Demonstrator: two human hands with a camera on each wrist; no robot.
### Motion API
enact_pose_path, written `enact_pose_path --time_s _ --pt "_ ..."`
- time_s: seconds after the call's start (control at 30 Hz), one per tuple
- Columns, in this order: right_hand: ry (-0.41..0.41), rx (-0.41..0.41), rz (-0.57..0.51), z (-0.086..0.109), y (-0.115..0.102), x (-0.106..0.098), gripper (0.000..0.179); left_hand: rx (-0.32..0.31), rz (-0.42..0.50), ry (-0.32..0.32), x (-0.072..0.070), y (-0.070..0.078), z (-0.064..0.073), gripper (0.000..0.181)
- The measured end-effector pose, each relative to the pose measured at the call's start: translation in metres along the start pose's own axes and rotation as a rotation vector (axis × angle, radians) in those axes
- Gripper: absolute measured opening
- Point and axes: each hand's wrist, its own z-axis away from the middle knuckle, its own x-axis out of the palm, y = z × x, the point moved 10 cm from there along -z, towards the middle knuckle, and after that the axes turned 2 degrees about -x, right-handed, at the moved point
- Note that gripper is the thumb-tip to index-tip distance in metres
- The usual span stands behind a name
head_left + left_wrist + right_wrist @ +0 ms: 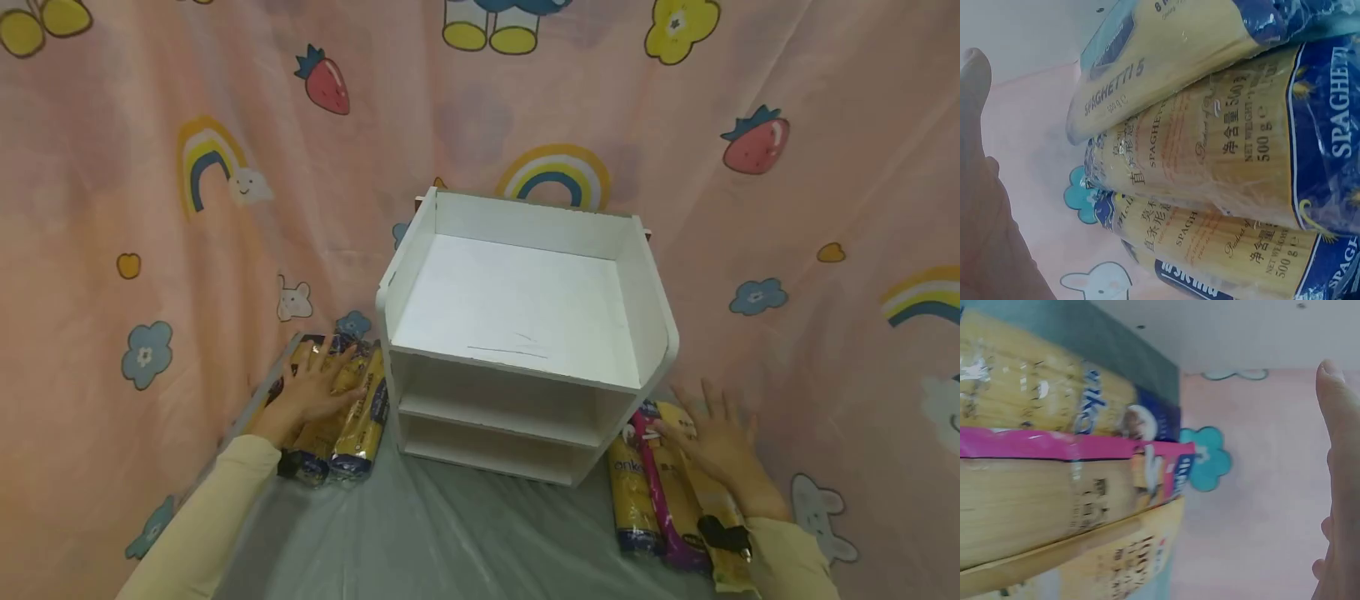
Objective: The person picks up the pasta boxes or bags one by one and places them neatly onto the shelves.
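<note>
My left hand [313, 392] is spread with straight fingers over several bags of spaghetti [362, 429] left of a white shelf unit [517, 304]. In the left wrist view, the spaghetti bags [1235, 137] lie side by side, blue-ended with clear film, and the thumb [974, 81] stands apart from them. My right hand [720, 442], fingers also spread, is over packs of noodles on the unit's right. Among these are a yellow pack [633, 492] and a pink-edged pack [1035, 494], with a paper-like beige pack [1129, 562] beside it. Neither hand grips anything.
The white unit has an open top tray and two lower compartments [495, 408], with bare boards showing. A grey-green cloth [420, 533] covers the table. Close behind hangs a pink curtain [480, 108] printed with rainbows, strawberries and flowers.
</note>
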Motion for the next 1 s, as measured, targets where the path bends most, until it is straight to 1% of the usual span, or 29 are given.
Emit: enact_pose_path --time_s 0.1,0.17,0.27,0.43,0.53,0.6,0.73,0.87,1.0 --pt "-0.013 -0.009 -0.009 -0.004 -0.007 -0.01 0.084 -0.004 0.001 0.001 0.002 0.0 0.0 0.084" --pt "-0.001 -0.021 -0.024 -0.007 -0.013 -0.022 0.084 -0.009 0.005 -0.003 0.004 0.0 -0.001 0.085" --pt "0.054 -0.045 -0.024 -0.011 -0.023 -0.044 0.083 -0.012 0.029 -0.018 0.005 0.005 0.0 0.086" --pt "0.131 -0.083 -0.042 -0.018 -0.039 -0.084 0.081 0.001 0.076 -0.01 0.001 0.019 0.005 0.083" --pt "0.173 -0.115 -0.081 -0.021 -0.049 -0.105 0.078 0.017 0.079 -0.008 0.001 0.026 0.008 0.084" --pt "0.213 -0.145 -0.12 -0.021 -0.057 -0.12 0.075 0.031 0.06 -0.002 0.001 0.03 0.01 0.085" --pt "0.265 -0.207 -0.235 -0.018 -0.077 -0.148 0.071 0.062 0.059 0.017 0.001 0.035 0.01 0.083" --pt "0.281 -0.263 -0.307 -0.014 -0.099 -0.169 0.068 0.074 0.129 0.033 0.003 0.036 0.011 0.08" --pt "0.27 -0.283 -0.331 -0.01 -0.116 -0.18 0.066 0.046 0.214 0.023 0.005 0.034 0.012 0.081"
